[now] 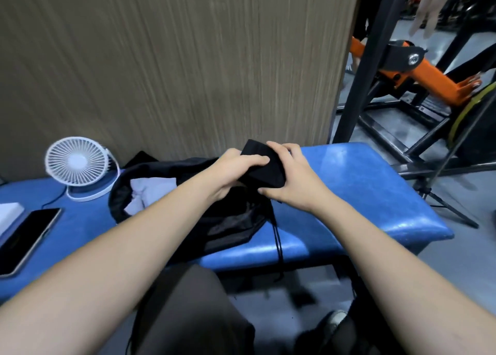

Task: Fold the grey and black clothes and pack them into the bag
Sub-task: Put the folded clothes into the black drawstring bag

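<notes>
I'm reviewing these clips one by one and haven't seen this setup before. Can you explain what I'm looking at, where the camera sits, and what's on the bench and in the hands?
There is no machine here: a person works with two bare hands. The single picture comes from a camera worn on the head, looking forward and down, so both forearms reach in from the bottom. The left hand and right hand together grip a folded black cloth above a blue bench. On the bench lies an open black bag with a grey cloth already inside. To the left stand a white fan and a phone. Gym equipment shows at the upper right.
</notes>
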The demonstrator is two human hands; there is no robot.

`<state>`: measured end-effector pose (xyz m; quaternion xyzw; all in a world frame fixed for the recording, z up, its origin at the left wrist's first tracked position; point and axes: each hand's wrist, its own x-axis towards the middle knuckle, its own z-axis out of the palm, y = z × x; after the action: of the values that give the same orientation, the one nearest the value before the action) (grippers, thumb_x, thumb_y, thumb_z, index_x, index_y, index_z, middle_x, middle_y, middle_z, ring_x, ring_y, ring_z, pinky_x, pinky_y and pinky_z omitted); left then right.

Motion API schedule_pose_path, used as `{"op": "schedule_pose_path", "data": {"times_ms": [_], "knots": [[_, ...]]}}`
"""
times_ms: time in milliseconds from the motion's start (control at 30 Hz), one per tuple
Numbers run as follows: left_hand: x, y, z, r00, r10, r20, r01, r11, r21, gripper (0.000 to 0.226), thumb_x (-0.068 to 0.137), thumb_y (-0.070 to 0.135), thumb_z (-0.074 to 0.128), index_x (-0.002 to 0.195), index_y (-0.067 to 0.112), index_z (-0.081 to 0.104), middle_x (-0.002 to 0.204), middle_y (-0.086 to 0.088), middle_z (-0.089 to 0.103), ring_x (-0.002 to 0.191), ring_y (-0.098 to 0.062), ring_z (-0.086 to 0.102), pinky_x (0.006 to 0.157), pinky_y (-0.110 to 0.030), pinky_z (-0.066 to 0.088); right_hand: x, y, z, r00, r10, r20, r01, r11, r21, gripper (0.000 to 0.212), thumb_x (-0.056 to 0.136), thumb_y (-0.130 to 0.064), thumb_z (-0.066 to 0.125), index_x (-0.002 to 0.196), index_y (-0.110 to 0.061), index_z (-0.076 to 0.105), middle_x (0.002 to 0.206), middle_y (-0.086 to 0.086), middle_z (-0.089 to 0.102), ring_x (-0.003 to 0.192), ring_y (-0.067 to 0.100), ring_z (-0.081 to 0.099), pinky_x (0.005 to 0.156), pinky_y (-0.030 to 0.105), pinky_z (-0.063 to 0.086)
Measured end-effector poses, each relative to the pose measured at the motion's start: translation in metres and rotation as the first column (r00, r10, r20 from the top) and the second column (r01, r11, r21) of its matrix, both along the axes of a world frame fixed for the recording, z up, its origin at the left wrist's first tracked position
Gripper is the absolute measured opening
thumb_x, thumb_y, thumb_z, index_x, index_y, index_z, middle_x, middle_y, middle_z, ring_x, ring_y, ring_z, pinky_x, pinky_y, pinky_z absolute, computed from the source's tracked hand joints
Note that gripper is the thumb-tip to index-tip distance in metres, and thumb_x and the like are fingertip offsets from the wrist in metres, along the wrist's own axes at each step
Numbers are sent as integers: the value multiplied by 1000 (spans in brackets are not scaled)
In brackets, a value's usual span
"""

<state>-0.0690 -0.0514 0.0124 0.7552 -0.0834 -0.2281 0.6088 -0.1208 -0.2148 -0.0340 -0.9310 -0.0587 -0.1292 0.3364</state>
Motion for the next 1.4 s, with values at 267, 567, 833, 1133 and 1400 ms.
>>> {"op": "schedule_pose_path", "data": {"times_ms": [267, 567, 833, 1133, 1400], "knots": [[9, 93, 0, 985, 148, 84, -153, 986, 64, 47, 81, 37, 74, 110, 0, 68, 101, -18, 75, 86, -25, 73, 73, -35, 57, 32, 80, 5, 983, 185, 15, -185, 982, -26, 100, 71, -46, 80, 152, -32, 24, 138, -2, 37, 128, 22, 38, 107, 44, 41], [17, 147, -31, 953, 247, 177, -286, 927, 244, 68, 62, 56, 78, 110, 10, 67, 101, -3, 76, 97, -18, 71, 96, -43, 54, 51, 131, -7, 950, 292, -115, -309, 934, -178, 100, 76, -43, 78, 156, -26, 20, 142, 3, 37, 128, 27, 40, 110, 40, 37], [9, 149, -36, 870, 61, 489, -348, 778, 523, 68, 94, 48, 57, 149, 21, 29, 134, -4, 49, 125, -20, 47, 99, -30, 36, 61, 142, -14, 943, 295, -157, -329, 897, -294, 101, 79, -47, 72, 157, -23, 12, 146, 7, 33, 126, 31, 40, 110, 44, 35], [12, 158, -54, 751, -403, 523, -278, 526, 804, 59, 106, 42, 22, 159, 20, 11, 164, 3, 19, 151, -16, 11, 122, -35, 11, 64, 149, -26, 948, 257, -189, -311, 872, -378, 98, 80, -53, 63, 157, -25, 9, 147, 3, 32, 133, 27, 32, 108, 43, 29], [19, 158, -61, 820, -428, 380, -167, 456, 874, 60, 105, 43, 14, 158, 22, -4, 167, 6, 1, 152, -8, -5, 124, -37, 3, 66, 152, -33, 944, 242, -225, -315, 865, -390, 97, 79, -53, 61, 156, -28, 8, 150, 2, 30, 138, 25, 28, 111, 41, 26]]}}
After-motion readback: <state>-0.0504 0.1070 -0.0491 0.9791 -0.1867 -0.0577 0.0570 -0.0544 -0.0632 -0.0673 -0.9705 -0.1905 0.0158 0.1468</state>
